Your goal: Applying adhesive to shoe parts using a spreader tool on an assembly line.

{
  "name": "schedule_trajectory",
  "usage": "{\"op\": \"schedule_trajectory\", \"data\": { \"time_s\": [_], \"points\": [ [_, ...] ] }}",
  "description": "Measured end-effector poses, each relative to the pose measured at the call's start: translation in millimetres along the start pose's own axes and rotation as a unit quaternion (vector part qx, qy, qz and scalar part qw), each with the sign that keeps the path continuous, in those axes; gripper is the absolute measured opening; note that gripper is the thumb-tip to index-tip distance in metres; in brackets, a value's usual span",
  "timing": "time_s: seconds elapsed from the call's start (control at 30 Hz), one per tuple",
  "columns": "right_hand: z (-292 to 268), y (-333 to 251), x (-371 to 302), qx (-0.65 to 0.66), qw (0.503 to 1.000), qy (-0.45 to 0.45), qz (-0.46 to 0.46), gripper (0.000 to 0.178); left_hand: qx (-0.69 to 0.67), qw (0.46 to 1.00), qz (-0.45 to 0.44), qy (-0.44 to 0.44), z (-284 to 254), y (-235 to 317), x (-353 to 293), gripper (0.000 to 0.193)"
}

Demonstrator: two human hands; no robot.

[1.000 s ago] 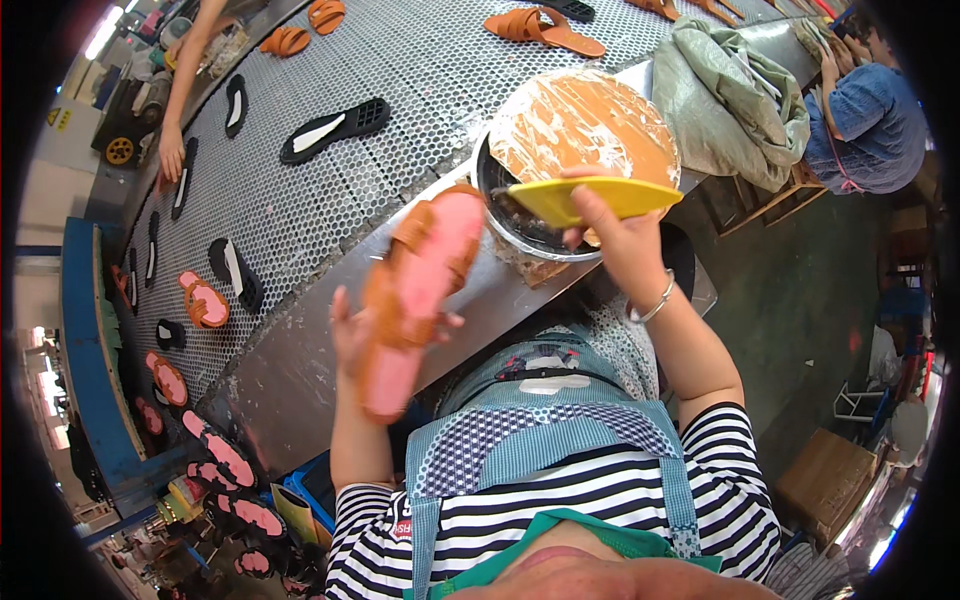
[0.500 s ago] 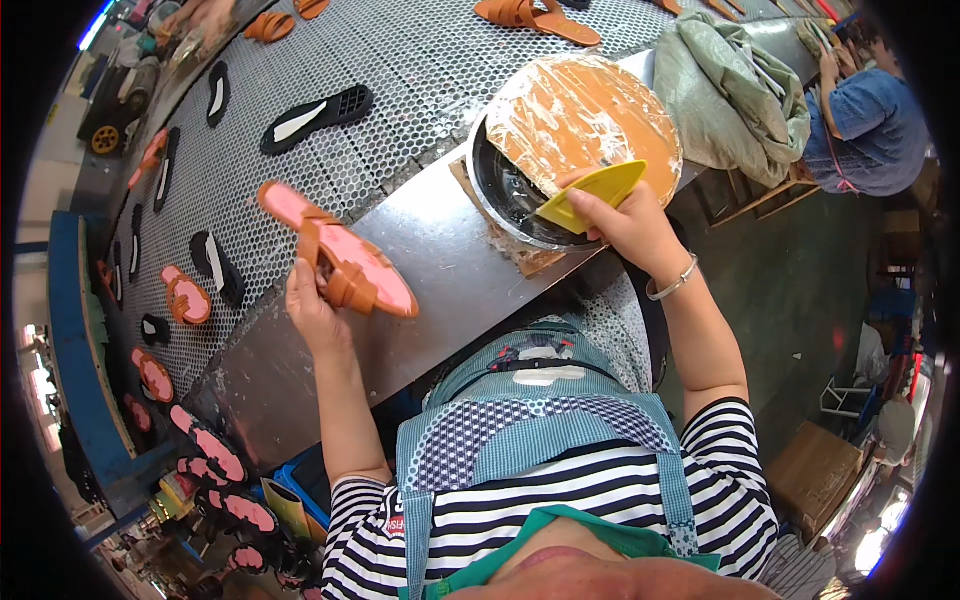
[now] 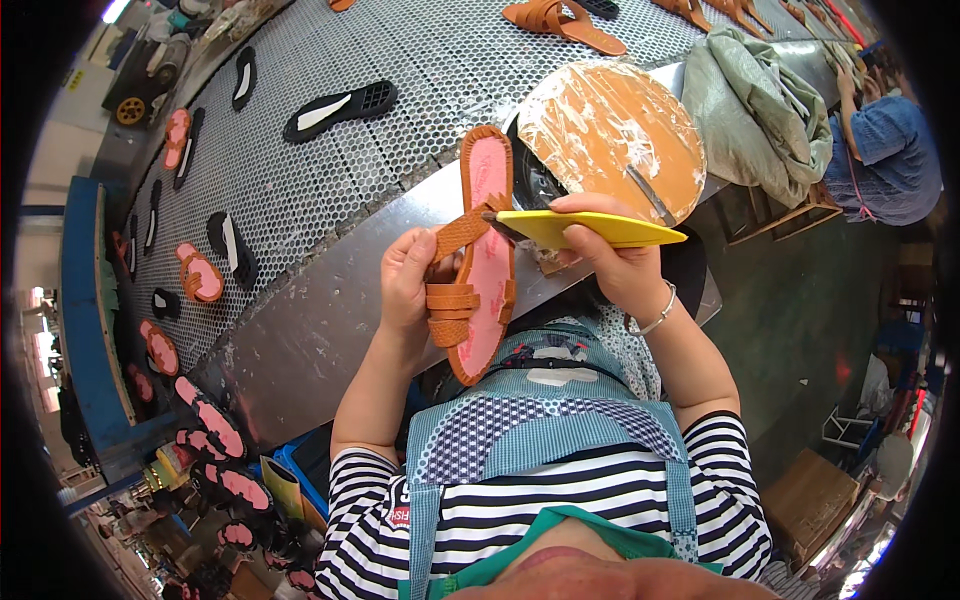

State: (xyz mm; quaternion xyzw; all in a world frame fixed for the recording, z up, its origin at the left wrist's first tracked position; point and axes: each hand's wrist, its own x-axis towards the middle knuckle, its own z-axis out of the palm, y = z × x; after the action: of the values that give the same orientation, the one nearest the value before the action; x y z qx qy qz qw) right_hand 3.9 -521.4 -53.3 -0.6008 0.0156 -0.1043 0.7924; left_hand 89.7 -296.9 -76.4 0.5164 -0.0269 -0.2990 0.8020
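My left hand [image 3: 408, 275] grips a tan slide sandal [image 3: 485, 265] by its woven straps. The sandal is held upright over the table edge, its pink footbed facing up. In my right hand [image 3: 612, 250] is a yellow flat-bladed tool [image 3: 600, 228], pinched between thumb and fingers. Its narrow dark end reaches the sandal's strap and footbed; whether it touches cannot be made out. Behind my right hand stands a black-lined tub [image 3: 535, 178], mostly covered by a round orange lid [image 3: 590, 120] with white smears. A thin metal strip [image 3: 652, 195] lies on the lid.
A perforated conveyor surface [image 3: 430, 60] carries black soles [image 3: 340, 110] and tan sandals [image 3: 565, 25]. A metal ledge [image 3: 290, 340] runs along its near side. A grey-green cloth [image 3: 755, 120] lies right of the tub. Another person in blue [image 3: 880, 150] sits at far right.
My left hand has brought the sandal rightward and turned it more upright. The yellow tool has come away from the tub and leftward to the sandal. A thin metal strip now shows on the lid.
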Motion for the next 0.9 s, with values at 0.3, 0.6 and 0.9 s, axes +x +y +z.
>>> {"op": "schedule_trajectory", "data": {
  "time_s": [0.3, 0.6, 0.9],
  "points": [
    [10, 10, -10, -0.132, 0.985, -0.091, -0.057, 0.023, -0.03, 0.999, 0.028, -0.024, -5, -6, 10, 0.027],
    [25, 5, -8, -0.207, 0.923, -0.23, -0.23, 0.026, 0.015, 0.994, 0.035, 0.103, -5, -2, 15, 0.027],
    [29, 8, 0, -0.225, 0.915, -0.231, -0.244, 0.031, 0.02, 0.991, 0.04, 0.124, -13, 0, 16, 0.028]
  ]
}}
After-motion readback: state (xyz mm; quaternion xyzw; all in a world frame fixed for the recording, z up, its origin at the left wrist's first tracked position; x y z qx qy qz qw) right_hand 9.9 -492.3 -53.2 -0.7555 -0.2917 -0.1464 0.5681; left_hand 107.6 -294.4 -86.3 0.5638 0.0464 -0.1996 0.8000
